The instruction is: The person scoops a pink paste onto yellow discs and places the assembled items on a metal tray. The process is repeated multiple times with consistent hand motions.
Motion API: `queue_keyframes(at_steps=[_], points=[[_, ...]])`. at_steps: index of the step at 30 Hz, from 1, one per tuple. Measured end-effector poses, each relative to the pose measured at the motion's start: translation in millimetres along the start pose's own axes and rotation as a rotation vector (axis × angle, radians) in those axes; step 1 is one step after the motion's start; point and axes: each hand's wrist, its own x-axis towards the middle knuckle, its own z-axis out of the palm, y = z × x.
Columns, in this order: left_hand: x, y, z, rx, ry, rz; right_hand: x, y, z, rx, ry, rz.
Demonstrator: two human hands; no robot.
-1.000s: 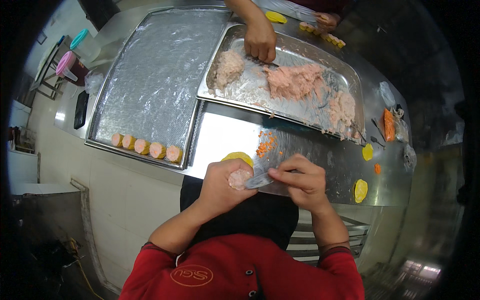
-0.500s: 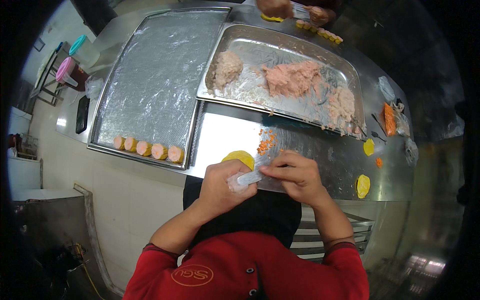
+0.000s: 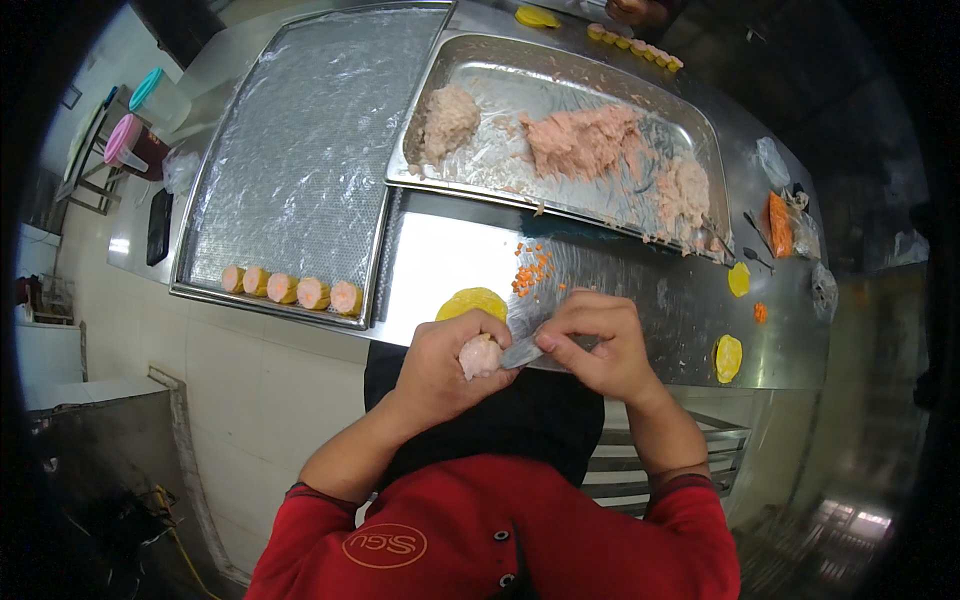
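My left hand (image 3: 432,372) is closed around a dumpling whose pink meat filling (image 3: 480,357) shows at the top of the fist; its wrapper is hidden by the fingers. Between thumb and fingers, my right hand (image 3: 605,345) pinches a narrow flat metal spatula (image 3: 521,352). The blade's tip is at the right edge of the filling. Just beyond my left hand, round yellow wrappers (image 3: 470,302) lie on the steel table. Diced carrot (image 3: 532,268) is scattered to their right. Several yellow-wrapped dumplings (image 3: 284,288) stand in a row along the near edge of the film-lined tray (image 3: 310,150).
A deep steel pan (image 3: 556,208) holding mounds of minced meat (image 3: 585,140) stands beyond my hands. Two loose wrappers (image 3: 728,358) and a bag of orange bits (image 3: 779,225) lie right. A black phone-like object (image 3: 160,227) is far left. Another person's hand (image 3: 636,12) is across the table.
The spatula has slid off the top of the filling to its right side, uncovering the pink surface. Across the table, the other person's hands have drawn back from the yellow wrappers.
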Motion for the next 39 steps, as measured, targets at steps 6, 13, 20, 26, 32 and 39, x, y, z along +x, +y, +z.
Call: queue_keyframes(at_steps=[6, 13, 20, 26, 32, 39], points=[[-5, -3, 3, 0.103, 0.023, 0.033, 7, 6, 8, -0.200, -0.035, -0.065], [-3, -6, 7, 0.133, 0.027, 0.065, 5, 4, 15, -0.198, -0.055, -0.101], [-1, -5, 6, 0.232, 0.008, 0.127, 5, 6, 18, -0.135, 0.037, -0.080], [0, -6, 5, 0.107, 0.078, 0.074, -1, 6, 5, -0.063, 0.060, 0.150], [5, -12, 1, 0.152, -0.015, 0.258, -6, 11, -4, -0.061, 0.016, 0.206], [-2, -4, 5, 0.202, -0.064, 0.120, 1, 9, 17, -0.106, -0.024, -0.060]])
